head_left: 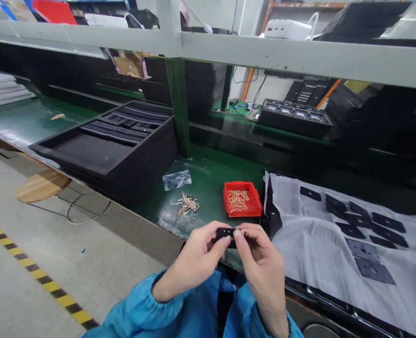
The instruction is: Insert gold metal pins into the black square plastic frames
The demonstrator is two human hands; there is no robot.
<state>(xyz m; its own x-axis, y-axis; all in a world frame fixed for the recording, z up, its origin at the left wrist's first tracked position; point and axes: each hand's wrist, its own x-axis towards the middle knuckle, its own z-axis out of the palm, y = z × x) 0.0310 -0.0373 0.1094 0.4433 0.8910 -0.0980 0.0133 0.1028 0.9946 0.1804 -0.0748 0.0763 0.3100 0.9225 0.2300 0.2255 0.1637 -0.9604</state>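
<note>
Just past the near edge of the green-topped workbench [211, 166], I see a person in blue sleeves holding one small, flat black piece [225, 232] up between both hands, clear of any surface. The left hand [197, 253] pinches its left end between thumb and fingers; the right hand [262, 260] grasps the other end, the thumb pressed against its face. Neither hand is free, and I cannot tell whether the right fingers also have some tiny part tucked in them.

Judging by how things lie, this piece is midway through its handling: not yet set down, and with the thumbs close together on it. Pale dots show on its dark face, but from where I stand they could be holes or fittings.

Plenty of loose stock remains. A shallow red plastic tray [246, 213] holds a tangle of thin, pale, stick-like parts [238, 199], and a second loose heap of pale sticks with dark tips [188, 205] lies on the bench to its left, near a clear, crumpled plastic bag [177, 180]. Off to the right, several flat black plates [389, 222] and a pair of greyer plates with holes [374, 271] lie spread on a white, wrinkled sheet [310, 253]. Whether those are finished or waiting, I can't say; I make out no pale sticks on them.
</note>
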